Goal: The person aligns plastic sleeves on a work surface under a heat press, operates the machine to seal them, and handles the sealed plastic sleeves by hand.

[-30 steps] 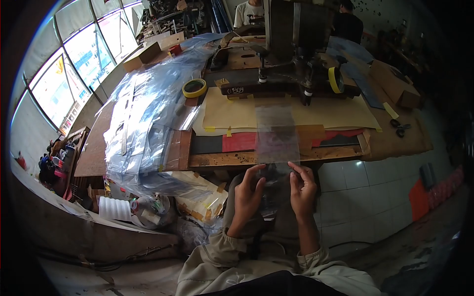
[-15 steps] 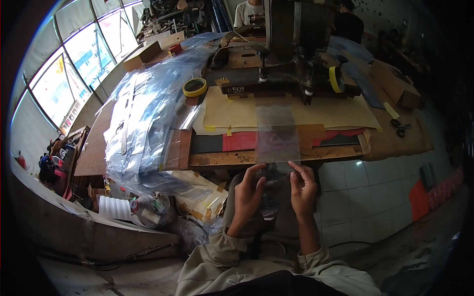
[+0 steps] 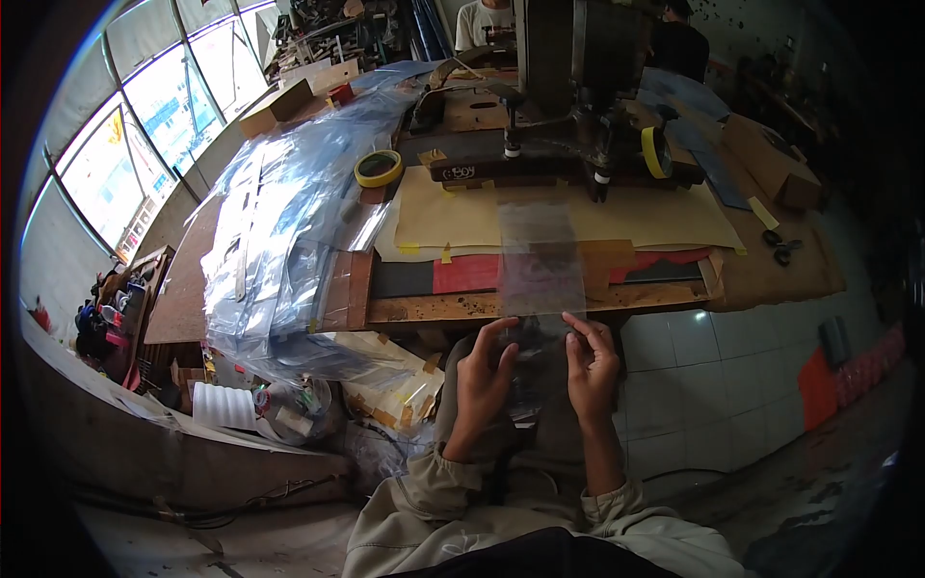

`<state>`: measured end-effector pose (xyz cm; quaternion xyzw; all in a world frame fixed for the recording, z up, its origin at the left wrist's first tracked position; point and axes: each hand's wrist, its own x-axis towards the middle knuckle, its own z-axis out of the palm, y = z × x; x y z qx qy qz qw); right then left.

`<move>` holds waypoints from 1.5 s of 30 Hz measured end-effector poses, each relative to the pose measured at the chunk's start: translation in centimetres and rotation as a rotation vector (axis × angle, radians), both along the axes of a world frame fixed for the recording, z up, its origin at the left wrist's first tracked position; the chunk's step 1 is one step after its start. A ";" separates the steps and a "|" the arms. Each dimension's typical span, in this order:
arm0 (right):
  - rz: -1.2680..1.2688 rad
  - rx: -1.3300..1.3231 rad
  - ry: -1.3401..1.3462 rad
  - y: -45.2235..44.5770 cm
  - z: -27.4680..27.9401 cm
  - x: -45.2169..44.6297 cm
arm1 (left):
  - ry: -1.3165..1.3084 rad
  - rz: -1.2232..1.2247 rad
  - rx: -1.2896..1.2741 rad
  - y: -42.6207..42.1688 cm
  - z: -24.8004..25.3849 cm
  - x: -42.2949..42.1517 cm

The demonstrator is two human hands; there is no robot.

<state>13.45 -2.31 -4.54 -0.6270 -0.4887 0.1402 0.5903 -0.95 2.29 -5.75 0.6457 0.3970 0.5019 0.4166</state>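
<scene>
A clear plastic sheet lies over the near edge of the work table, its far part reaching onto the cream paper below the machine's dark pressing bar. My left hand has its fingertips closed at the sheet's near left corner. At the near right corner, my right hand pinches the edge between thumb and fingers. Both hands are just in front of the wooden table edge, above my lap. The film between the hands is hard to make out.
Glossy plastic sheets are heaped on the left. Yellow tape rolls sit near the bar, and scissors rest at the right beside a cardboard box. Two people are at the back.
Almost nothing differs. The sheet and the table edge appear shifted very slightly in view, while both hands keep their places at the sheet's near corners.
</scene>
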 end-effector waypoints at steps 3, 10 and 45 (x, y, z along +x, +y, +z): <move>0.003 0.008 0.004 0.1 0.0 0.0 | 0.012 0.006 0.017 0.1 0.0 0.0; 0.015 0.000 0.007 0.0 0.3 0.1 | 0.007 0.010 0.002 0.0 0.0 0.1; 0.240 -0.210 0.354 -5.2 4.2 1.1 | -0.217 -0.267 -0.222 -4.5 3.8 -1.7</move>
